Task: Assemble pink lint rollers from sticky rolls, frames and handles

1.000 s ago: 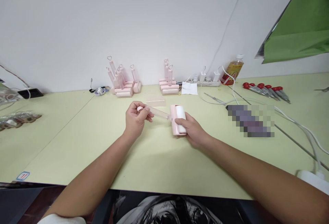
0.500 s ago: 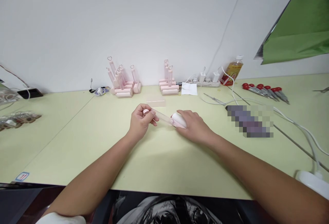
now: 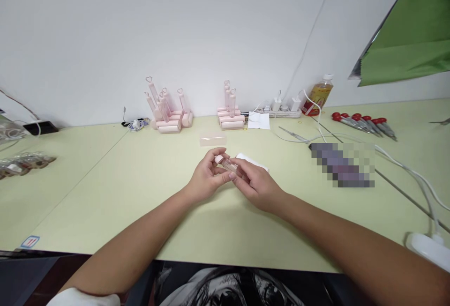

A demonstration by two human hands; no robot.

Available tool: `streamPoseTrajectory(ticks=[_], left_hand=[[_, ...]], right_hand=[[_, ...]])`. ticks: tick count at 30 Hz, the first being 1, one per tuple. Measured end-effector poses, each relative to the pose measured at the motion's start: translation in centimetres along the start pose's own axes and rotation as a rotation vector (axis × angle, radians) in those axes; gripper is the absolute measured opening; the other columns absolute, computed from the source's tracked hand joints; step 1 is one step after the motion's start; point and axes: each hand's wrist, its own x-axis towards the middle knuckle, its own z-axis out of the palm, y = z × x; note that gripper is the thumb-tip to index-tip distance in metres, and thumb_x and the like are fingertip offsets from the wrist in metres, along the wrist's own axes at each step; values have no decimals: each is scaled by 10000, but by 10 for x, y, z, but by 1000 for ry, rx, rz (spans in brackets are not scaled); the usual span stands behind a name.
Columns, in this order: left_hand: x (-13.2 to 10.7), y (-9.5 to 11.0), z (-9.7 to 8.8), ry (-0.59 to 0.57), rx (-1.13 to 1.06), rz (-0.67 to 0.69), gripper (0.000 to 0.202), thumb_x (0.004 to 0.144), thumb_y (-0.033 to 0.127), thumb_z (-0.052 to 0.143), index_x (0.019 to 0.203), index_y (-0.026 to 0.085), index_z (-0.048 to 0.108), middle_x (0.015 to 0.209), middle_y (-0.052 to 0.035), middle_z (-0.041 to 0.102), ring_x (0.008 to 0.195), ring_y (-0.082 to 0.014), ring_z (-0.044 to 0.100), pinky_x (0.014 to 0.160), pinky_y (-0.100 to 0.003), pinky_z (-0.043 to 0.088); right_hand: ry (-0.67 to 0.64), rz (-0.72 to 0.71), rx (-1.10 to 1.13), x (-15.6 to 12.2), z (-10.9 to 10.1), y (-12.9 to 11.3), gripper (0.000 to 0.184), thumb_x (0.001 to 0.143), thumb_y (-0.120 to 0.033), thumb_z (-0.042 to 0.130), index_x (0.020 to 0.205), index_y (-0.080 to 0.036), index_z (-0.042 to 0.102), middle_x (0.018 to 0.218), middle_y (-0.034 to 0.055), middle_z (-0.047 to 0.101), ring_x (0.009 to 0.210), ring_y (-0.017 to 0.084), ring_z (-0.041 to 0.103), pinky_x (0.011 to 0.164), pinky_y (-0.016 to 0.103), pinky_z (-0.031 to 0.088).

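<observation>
I had the left hand (image 3: 206, 182) and right hand (image 3: 262, 186) angled inward, fingers of both grasping the clear handle (image 3: 230, 167) over the counter (image 3: 211, 238), the white roll (image 3: 251, 160) at the right hand's far side.

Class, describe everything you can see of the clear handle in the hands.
The clear handle is a slim see-through tube, apparently plastic, with a pale pink cap at one end. It slants between the left hand and the right hand, both gripping it; the right one hides its other end.
</observation>
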Motion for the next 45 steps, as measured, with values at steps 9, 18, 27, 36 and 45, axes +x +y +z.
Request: streamPoseTrajectory(ticks=[9, 18, 27, 36, 45], left_hand=[[-5, 3, -5, -154, 260, 93, 681, 790, 300, 717, 1395, 305, 404, 1386, -100, 499, 1191, -241, 556, 1033, -418, 440], [-3, 7, -13, -344, 555, 171, 514, 970, 356, 411, 1477, 304, 341, 1486, -38, 437, 1364, -231, 414, 1135, -410, 334], [1, 19, -22, -364, 898, 30, 447, 936, 499, 434, 1292, 232, 476, 1082, -51, 661, 870, -184, 622, 743, -290, 459], [-1, 26, -23, -542, 1044, 73, 418, 981, 462, 307, 788, 177, 543, 739, -12, 586, 655, -133, 505, 617, -252, 349], [-25, 42, 6, -570, 1220, 276, 388, 929, 526, 394, 1013, 185, 557, 989, -70, 603, 856, -197, 552, 720, -301, 407]], right_hand=[[-28, 88, 10, -1, 0, -3, 381, 933, -319, 456, 1303, -228, 466, 785, 18, 587, 701, 188, 534, 616, 301, 355], [-122, 107, 115, 0, 0, 1, 211, 932, -302, 450, 1125, -217, 447, 785, -9, 561, 701, 170, 513, 621, 289, 344], [-256, 96, 68, 3, -8, 1, 186, 941, -349, 440, 1071, -220, 472, 711, -39, 505, 646, 141, 469, 591, 262, 319], [-272, 107, -91, 5, -17, 4, 196, 852, -345, 575, 990, -206, 593, 777, 9, 606, 683, 151, 519, 601, 253, 318], [-113, 212, -185, 4, -7, 0, 229, 894, -350, 492, 1009, -187, 603, 841, 47, 668, 731, 186, 580, 613, 270, 323]])
